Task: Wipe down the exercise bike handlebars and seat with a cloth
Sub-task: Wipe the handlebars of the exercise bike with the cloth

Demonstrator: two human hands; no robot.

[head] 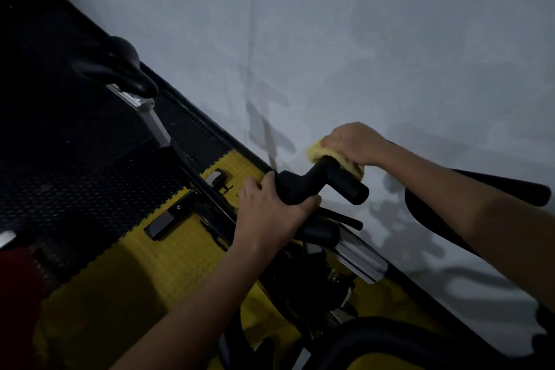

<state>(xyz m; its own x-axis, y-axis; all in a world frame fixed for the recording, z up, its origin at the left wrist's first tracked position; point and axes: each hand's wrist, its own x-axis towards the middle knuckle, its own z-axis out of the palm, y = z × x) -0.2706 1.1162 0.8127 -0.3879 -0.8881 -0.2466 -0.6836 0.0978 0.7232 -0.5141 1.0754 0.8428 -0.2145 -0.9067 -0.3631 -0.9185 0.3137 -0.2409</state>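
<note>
The black handlebar (326, 182) of the exercise bike runs across the middle of the head view. My left hand (270, 213) grips its bent near section from below. My right hand (354, 143) presses a yellow cloth (318, 152) onto the far side of the handlebar, close to the wall; much of the cloth is hidden under my fingers and behind the bar. The black seat (126, 66) sits at the upper left on its silver post (150, 117), away from both hands.
A pale wall (360, 39) stands right behind the handlebar. Black and yellow floor mats (150, 264) lie below. The bike frame, pedals and a silver rail (360, 258) crowd the space under my arms. Another black bar (495, 186) reaches in from the right.
</note>
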